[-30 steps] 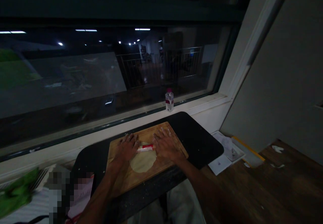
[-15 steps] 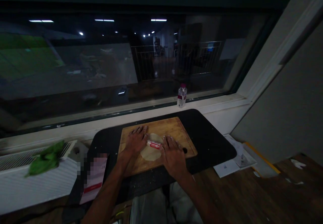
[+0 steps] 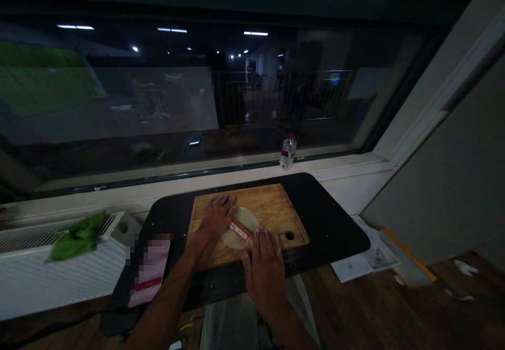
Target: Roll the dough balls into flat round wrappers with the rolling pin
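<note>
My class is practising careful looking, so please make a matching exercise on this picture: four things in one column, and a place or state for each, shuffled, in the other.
Things
1. Bottle
2. Dough
3. Board
4. Red-and-white roller

Places and states
A. Lying across a pale sheet, between the left hand and the right hand
B. Standing on the windowsill
C. Wooden, flat on the black table, with a round hole
D. Pale, flattened and rounded

Right pairs
1-B, 2-D, 3-C, 4-A
</note>
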Demonstrator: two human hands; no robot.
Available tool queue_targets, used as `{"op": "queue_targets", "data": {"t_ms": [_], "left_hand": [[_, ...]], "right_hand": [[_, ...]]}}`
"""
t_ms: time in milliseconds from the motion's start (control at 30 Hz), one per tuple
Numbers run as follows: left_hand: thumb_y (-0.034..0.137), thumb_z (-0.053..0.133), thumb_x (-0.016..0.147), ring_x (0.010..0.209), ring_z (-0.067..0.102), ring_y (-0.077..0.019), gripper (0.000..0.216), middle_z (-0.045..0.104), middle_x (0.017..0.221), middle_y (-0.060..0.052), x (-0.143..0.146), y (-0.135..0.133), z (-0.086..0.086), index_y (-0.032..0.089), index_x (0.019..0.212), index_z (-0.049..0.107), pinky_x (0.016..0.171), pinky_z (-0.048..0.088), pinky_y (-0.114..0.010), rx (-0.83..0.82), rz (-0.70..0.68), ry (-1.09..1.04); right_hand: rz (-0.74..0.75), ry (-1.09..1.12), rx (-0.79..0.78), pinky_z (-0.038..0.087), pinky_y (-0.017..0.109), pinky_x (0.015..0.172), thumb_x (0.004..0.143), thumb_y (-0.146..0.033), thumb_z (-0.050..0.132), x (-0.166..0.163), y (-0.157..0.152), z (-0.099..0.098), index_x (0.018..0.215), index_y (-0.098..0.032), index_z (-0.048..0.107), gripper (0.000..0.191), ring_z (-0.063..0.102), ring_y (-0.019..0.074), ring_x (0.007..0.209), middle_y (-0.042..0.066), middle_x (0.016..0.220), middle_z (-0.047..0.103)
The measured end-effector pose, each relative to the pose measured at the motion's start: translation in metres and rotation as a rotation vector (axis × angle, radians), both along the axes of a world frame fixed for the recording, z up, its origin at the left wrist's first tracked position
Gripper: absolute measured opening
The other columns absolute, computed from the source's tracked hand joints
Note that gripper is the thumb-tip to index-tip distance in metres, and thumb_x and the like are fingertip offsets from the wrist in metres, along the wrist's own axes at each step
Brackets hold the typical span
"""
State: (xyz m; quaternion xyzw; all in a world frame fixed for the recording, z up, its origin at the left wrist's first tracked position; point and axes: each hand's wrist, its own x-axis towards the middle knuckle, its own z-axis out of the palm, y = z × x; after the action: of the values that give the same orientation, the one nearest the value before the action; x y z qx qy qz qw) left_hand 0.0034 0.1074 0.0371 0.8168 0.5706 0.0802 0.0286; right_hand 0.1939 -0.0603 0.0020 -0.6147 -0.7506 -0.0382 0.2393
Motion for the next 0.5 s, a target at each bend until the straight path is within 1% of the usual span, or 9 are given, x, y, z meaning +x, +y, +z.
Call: {"op": "queue_targets", "data": {"t_ms": [100,300,433,500], "left_hand": [[0.042,0.025,0.114,0.164,0.043,-0.0281,0.06,0.05,0.173,-0.009,-0.007,-0.002,-0.001,0.027,0.166,0.052,0.138,0.023,-0.057,-0.008,-0.018,-0.016],[0.046,0.018,0.116,0.167,0.036,-0.0232,0.063,0.049,0.175,-0.005,-0.02,-0.006,-0.004,0.028,0.164,0.054,0.138,0.023,-0.052,-0.04,-0.041,-0.072],[0.046,0.018,0.117,0.167,0.036,-0.0247,0.063,0.051,0.174,-0.005,-0.019,-0.01,-0.001,0.026,0.161,0.058,0.138,0.023,-0.051,-0.025,-0.032,-0.073],[0.044,0.018,0.117,0.166,0.038,-0.0262,0.063,0.053,0.172,-0.006,-0.017,-0.011,0.001,0.025,0.159,0.06,0.138,0.025,-0.051,-0.01,-0.019,-0.057]], "right_hand": [[-0.007,-0.012,0.0,0.018,0.062,0.138,0.115,-0.038,0.04,0.008,0.013,0.005,0.169,-0.008,0.045,0.061,0.038,0.0353,0.164,0.021,0.173,0.047],[-0.019,-0.037,-0.043,0.014,0.063,0.137,0.117,-0.038,0.036,0.025,0.039,0.017,0.165,-0.009,0.051,0.058,0.044,0.0364,0.16,0.02,0.167,0.054],[-0.037,-0.041,-0.093,0.015,0.065,0.135,0.117,-0.037,0.033,0.034,0.059,0.021,0.162,-0.015,0.057,0.055,0.048,0.0366,0.156,0.018,0.163,0.06],[-0.054,-0.047,-0.105,0.015,0.065,0.135,0.118,-0.037,0.031,0.038,0.071,0.023,0.162,-0.016,0.057,0.055,0.047,0.0364,0.157,0.017,0.164,0.059]]}}
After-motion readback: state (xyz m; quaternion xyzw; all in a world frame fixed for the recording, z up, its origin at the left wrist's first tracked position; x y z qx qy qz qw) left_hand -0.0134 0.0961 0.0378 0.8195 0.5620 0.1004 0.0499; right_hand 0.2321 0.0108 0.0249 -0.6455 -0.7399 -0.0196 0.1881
